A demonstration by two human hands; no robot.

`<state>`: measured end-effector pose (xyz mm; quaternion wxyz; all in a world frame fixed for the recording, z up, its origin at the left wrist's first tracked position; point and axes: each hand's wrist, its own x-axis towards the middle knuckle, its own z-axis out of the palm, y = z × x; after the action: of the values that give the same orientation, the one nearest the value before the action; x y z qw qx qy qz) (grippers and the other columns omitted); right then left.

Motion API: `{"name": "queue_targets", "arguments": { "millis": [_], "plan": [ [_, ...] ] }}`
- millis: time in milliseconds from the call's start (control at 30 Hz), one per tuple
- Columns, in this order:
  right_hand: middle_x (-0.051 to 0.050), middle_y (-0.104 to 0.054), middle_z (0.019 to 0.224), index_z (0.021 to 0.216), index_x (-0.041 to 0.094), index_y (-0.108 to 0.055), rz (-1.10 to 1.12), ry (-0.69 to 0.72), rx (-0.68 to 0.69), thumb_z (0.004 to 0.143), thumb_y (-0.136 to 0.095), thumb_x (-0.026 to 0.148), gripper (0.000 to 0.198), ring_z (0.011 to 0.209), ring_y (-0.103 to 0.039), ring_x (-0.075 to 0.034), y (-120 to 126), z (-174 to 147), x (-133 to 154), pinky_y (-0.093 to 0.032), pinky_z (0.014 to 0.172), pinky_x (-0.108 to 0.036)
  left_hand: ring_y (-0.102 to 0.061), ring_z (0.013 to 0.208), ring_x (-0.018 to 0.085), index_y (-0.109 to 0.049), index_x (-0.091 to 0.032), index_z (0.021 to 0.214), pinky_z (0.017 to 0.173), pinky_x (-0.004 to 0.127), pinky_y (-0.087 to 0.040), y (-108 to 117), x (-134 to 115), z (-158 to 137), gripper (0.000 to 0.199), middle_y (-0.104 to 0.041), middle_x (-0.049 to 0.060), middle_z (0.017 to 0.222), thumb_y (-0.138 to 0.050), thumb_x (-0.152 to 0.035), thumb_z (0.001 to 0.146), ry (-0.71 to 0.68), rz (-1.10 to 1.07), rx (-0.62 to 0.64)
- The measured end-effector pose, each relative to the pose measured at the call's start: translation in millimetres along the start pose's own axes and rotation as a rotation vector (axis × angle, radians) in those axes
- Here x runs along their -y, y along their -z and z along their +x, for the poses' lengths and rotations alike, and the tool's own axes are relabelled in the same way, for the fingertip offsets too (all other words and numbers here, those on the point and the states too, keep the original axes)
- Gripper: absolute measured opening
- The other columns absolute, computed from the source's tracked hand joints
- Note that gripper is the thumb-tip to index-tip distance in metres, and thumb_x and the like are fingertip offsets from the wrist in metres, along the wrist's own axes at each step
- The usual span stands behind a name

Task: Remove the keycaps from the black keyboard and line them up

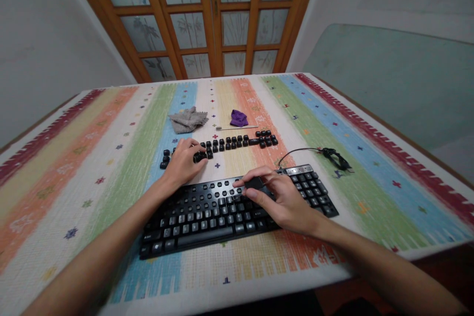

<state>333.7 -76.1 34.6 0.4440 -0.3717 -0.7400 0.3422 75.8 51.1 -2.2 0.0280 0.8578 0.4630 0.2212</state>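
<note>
left hand: curled at loose keycaps, can't tell grip | right hand: pinching black piece over keyboard, left hand's 5 o'clock | keycaps: right hand's 11 o'clock

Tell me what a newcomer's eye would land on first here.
Probably the black keyboard at the near side of the striped tablecloth, its upper rows partly bare. Just beyond it, loose keys lie in rows by the left hand. A purple cloth lies farther back, right of a gray cloth.
</note>
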Motion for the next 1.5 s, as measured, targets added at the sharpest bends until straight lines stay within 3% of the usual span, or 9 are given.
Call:
{"name": "queue_targets", "arguments": {
  "millis": [767, 1067, 1200, 1333, 1500],
  "plan": [
    [-0.005, -0.075, 0.101, 0.107, 0.020, -0.063, 0.029, -0.010, 0.018, 0.096, -0.060, 0.022, 0.012, 0.095, -0.071, -0.017, -3.8, -0.9, -1.6, -0.054, 0.087, -0.033, -0.053, 0.101, 0.026, -0.071, -0.018, 0.094, 0.094, 0.047, -0.048, -1.6, -4.3, -3.1, 0.011, -0.060, 0.008, 0.102, -0.068, -0.021, 0.084, -0.028, -0.010, -0.005],
    [-0.005, -0.074, 0.101, 0.103, 0.019, -0.065, -0.038, -0.025, 0.040, 0.096, -0.060, 0.023, 0.010, 0.092, -0.071, -0.017, 2.4, 4.1, -1.9, -0.055, 0.083, -0.031, -0.059, 0.098, 0.026, -0.069, -0.019, 0.100, 0.094, 0.043, -0.048, 27.0, 3.8, -13.9, 0.019, -0.063, 0.008, 0.098, -0.063, -0.032, 0.088, 0.007, -0.004, -0.111],
    [-0.006, -0.074, 0.100, 0.099, 0.018, -0.067, -0.114, -0.025, 0.122, 0.096, -0.061, 0.025, 0.010, 0.087, -0.072, -0.017, 1.0, 6.2, -1.9, -0.056, 0.076, -0.030, -0.061, 0.081, 0.020, -0.068, -0.020, 0.087, 0.081, 0.034, -0.050, 43.6, 13.8, -28.5, 0.022, -0.065, 0.005, 0.088, -0.056, -0.037, 0.093, 0.090, -0.024, -0.242],
    [-0.007, -0.075, 0.101, 0.102, 0.017, -0.069, -0.193, 0.020, 0.172, 0.096, -0.061, 0.026, 0.013, 0.093, -0.072, -0.019, -4.1, 6.4, -4.3, -0.056, 0.083, -0.032, -0.056, 0.058, 0.015, -0.055, -0.020, 0.060, 0.066, 0.029, -0.045, 55.6, 20.9, -42.1, 0.044, -0.058, 0.001, 0.061, -0.043, -0.039, 0.098, 0.204, -0.063, -0.291],
    [-0.007, -0.075, 0.100, 0.102, 0.018, -0.070, -0.211, 0.023, 0.205, 0.096, -0.062, 0.026, 0.013, 0.093, -0.072, -0.019, -8.7, 7.9, -8.0, -0.057, 0.086, -0.034, -0.047, 0.047, 0.014, -0.057, -0.021, 0.067, 0.054, 0.027, -0.038, 64.4, 20.6, -57.0, 0.037, -0.046, -0.003, 0.049, -0.039, -0.034, 0.098, 0.277, -0.088, -0.269]
  ]
}}
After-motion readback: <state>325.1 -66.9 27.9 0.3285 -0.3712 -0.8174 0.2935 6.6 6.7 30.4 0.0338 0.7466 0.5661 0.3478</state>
